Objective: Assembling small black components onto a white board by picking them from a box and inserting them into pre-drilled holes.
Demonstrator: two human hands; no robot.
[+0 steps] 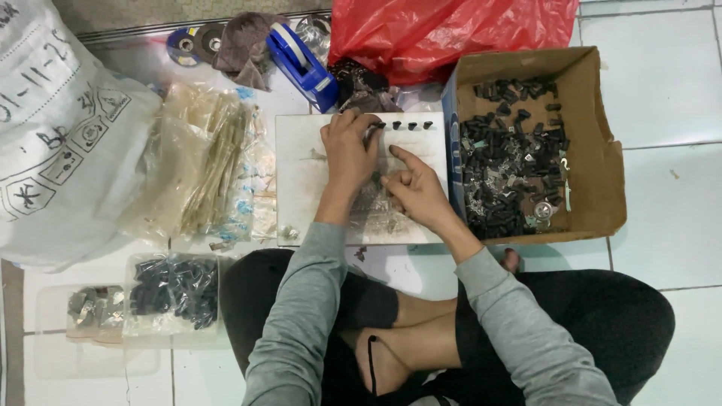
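On the white board (pixel 301 180), which lies flat on the tiled floor (pixel 662 98) before the seated person's crossed legs, both hands work close together; the left hand (pixel 348 154) reaches toward the board's far edge, its fingers curled and pinched at the near end of a row of small black parts (pixel 406 125), apparently grasping one, though the part itself is hidden by the fingertips; the right hand (pixel 414 188) rests at the board's middle, loosely clenched with the forefinger extended and pressing on the scuffed patch, seemingly to steady the board or a small piece under it; whether it holds anything cannot be told. The black parts stand upright and evenly spaced along the far edge, well apart from the loose stock, which suggests a sorted or finished line. Beside the board's right edge, touching it, a cardboard box (pixel 594 173) keeps a heap of like black pieces within the right hand's reach; beside the left edge, clear plastic bags (pixel 203 165) lie stacked; near the left knee, a clear tub (pixel 173 289) holds more dark pieces. Beyond the far edge lie a blue tape dispenser (pixel 301 64) and a red plastic bag (pixel 444 30); a large white sack (pixel 60 135) fills the left.
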